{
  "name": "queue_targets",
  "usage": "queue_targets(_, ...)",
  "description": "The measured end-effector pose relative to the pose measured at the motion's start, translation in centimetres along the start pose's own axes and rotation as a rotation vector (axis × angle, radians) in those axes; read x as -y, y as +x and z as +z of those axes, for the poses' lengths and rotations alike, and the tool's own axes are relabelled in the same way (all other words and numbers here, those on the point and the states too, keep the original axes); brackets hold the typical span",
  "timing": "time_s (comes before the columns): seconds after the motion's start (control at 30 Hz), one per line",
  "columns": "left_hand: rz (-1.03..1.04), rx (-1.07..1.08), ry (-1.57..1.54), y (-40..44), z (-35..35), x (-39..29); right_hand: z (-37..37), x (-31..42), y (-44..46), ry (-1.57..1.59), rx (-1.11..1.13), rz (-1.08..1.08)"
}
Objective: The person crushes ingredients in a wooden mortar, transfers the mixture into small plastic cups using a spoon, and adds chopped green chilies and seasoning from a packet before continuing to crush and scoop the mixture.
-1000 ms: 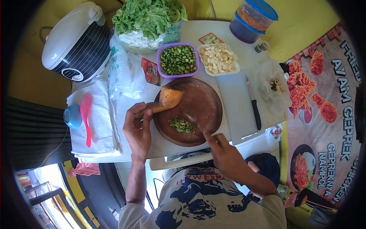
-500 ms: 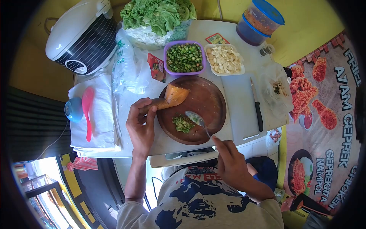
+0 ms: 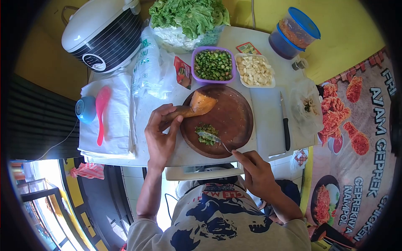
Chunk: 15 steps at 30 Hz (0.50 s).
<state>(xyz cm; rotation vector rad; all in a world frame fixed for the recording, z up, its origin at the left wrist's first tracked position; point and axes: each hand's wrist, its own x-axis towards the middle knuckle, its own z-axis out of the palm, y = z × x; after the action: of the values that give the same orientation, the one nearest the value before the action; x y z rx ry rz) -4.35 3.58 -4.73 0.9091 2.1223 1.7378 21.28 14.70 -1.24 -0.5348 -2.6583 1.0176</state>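
My left hand (image 3: 162,136) is wrapped round the handle of a wooden pestle (image 3: 202,104), whose orange-brown head is over the upper left of the round brown mortar (image 3: 236,121). In my right hand (image 3: 257,172) is a metal spoon (image 3: 210,137), held by its handle. The spoon's bowl touches a small heap of crushed green chili (image 3: 205,129) in the lower left part of the mortar. Behind the mortar are a purple tub of cut green chilies (image 3: 213,65) and a white tray of peeled garlic (image 3: 254,71).
A white cutting board (image 3: 268,121) with a knife (image 3: 286,129) lies right of the mortar, beside a plastic bag (image 3: 305,104). Leftward are a pink spoon (image 3: 101,113), blue bowl (image 3: 86,109) and rice cooker (image 3: 104,37). Lettuce (image 3: 188,16) and stacked blue-lidded containers (image 3: 293,35) stand behind.
The spoon has come into clear view and moved left over the mortar onto the green heap. My left hand still holds the pestle. The whole view has shifted slightly.
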Motion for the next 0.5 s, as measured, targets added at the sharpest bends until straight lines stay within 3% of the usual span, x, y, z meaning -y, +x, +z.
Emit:
queue_targets(0.3, 0.057, 0.06, -0.139, 1.3, 0.0, 0.8, -0.4, -0.8, -0.3, -0.067, 0.102, -0.085)
queue_targets(0.4, 0.115, 0.051, -0.078, 1.7, 0.3, 1.0, -0.8, -1.2, 0.7, -0.058, 0.013, -0.105)
queue_targets(0.5, 0.033, 0.089, -0.113, 2.0, 0.6, 1.1, -0.9, -2.1, 2.6, -0.17, -0.058, -0.106)
